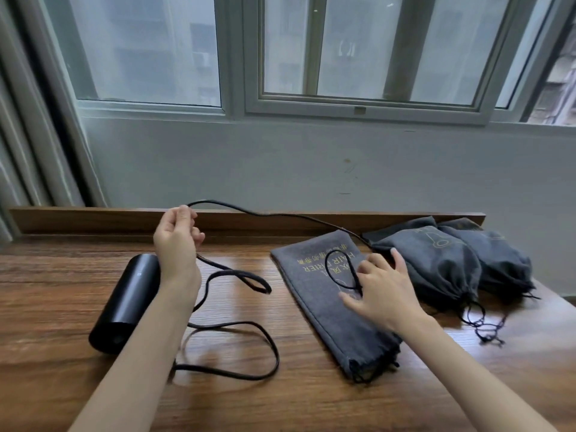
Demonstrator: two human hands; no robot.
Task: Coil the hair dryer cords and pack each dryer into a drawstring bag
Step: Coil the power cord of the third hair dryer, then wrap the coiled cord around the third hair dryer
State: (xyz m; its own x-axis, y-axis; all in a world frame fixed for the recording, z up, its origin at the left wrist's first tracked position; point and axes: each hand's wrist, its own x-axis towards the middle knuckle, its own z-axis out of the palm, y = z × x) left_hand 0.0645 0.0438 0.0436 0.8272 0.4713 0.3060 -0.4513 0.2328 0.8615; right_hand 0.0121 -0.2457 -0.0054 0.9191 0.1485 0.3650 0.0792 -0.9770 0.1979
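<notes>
Cord (268,215): uncoiled, strung in the air between the two hands, with slack loops on the table (311,400) below and just right of the left hand. Left hand (177,241) is raised, fingertips pinching the cord at its high point. Right hand (383,291) is low with fingers splayed and not curled. A small cord loop meets it on the thumb side; no clear pinch visible. Hair dryer (124,297) lies on its side just left of the left forearm. An empty flat bag (314,307) is under the right hand, and stuffed bags (436,266) are just beyond it to the right.

Step looks like early coiling. To do it well:
- Keep the left pinch as the anchor.
- Have the right hand feed even loops over to the left, same size each.
- Clear the table slack before it knots.
- Avoid dragging the dryer.
- Keep the cord off the bag drawstrings so it doesn't snag.
</notes>
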